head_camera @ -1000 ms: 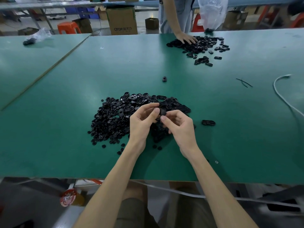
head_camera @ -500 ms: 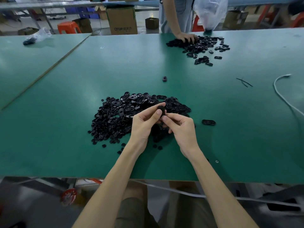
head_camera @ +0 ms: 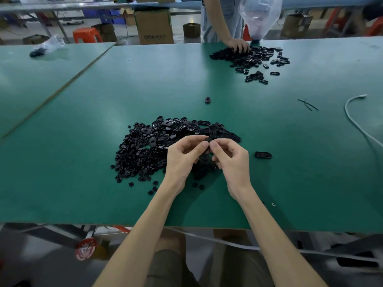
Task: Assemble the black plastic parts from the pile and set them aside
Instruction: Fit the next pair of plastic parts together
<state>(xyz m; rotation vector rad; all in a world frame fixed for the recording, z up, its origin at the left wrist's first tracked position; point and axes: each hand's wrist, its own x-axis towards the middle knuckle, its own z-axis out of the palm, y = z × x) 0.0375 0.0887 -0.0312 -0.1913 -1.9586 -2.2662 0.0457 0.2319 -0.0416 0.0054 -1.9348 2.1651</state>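
Head view: the left hand [head_camera: 182,156] and right hand [head_camera: 232,160] are meeting above the near edge of the pile [head_camera: 149,150] of black plastic parts. Thumbs and forefingers of both are pinching one small black part [head_camera: 208,140] between them, the other fingers curling loosely. The pile is lying on the green table [head_camera: 83,183], spreading left of and beyond the hands. One oval black piece [head_camera: 262,155] is lying alone, just right of the right hand. At the far edge, another person's hand [head_camera: 238,46] is resting on a second pile [head_camera: 255,59]; a white cable [head_camera: 352,119] is trailing at right.
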